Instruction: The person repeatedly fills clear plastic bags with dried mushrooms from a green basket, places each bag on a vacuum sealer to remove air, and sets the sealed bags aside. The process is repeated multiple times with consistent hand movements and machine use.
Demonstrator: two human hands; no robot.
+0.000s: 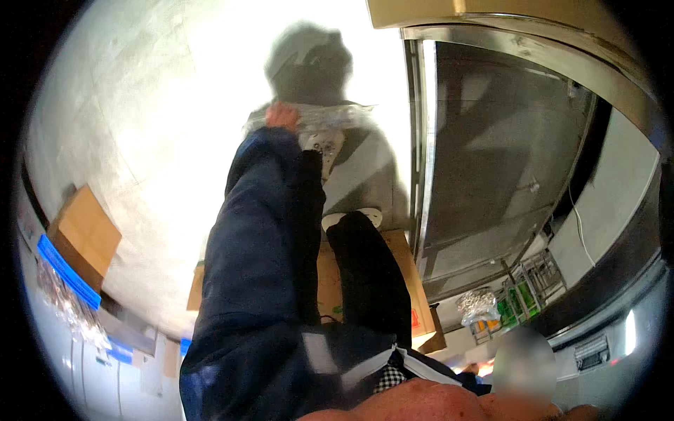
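Note:
At the end of a dark blue sleeve, my left hand [283,116] is closed on the end of a clear plastic bag [337,117], which stretches to the right above a white shoe [322,142]. What the bag holds is too blurred to tell. A second white shoe [371,216] shows lower down, under my black trouser leg. My right hand is not in view. A cardboard box [403,263] stands beneath and beside my legs.
A brown cardboard box [87,234] is on the floor at left, near a blue-rimmed container [68,271] with plastic-wrapped things. A metal-edged table [526,47] bearing cardboard curves across the upper right. Green crates [518,302] and a filled clear bag [476,305] stand at lower right.

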